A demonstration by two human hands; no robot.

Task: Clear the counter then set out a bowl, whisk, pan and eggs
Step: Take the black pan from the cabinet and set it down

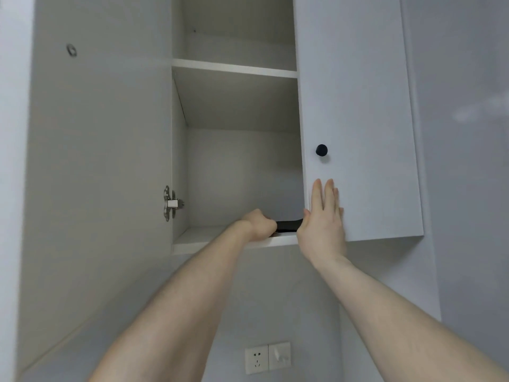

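I'm looking up into a wall cabinet (234,161) whose left door (96,161) is swung wide, showing its inner face and a metal hinge (170,203) at the cabinet's left wall. My left hand (259,225) reaches onto the bottom shelf (198,239), fingers curled tight round a black handle (289,225) that lies along the shelf's front edge. The handle runs to the right and passes out of sight behind my right hand and the right door, so I cannot tell what it belongs to, though it may be the pan's. My right hand (323,216) is flat on the face of the closed right door (358,119), fingers straight and close together pointing up, thumb at the door's left edge, gripping nothing. It rests near the door's lower left corner, below the round black knob (321,150) and apart from it. Inside the cabinet, the bottom compartment shows only that handle; the rest of its floor and back wall that I can see are bare. One white shelf (234,68) divides it from an upper compartment, of which I see only the back and side walls from below. Beneath the cabinet, on the grey wall, sits a white socket (257,358) with a switch (279,355) touching its right side.
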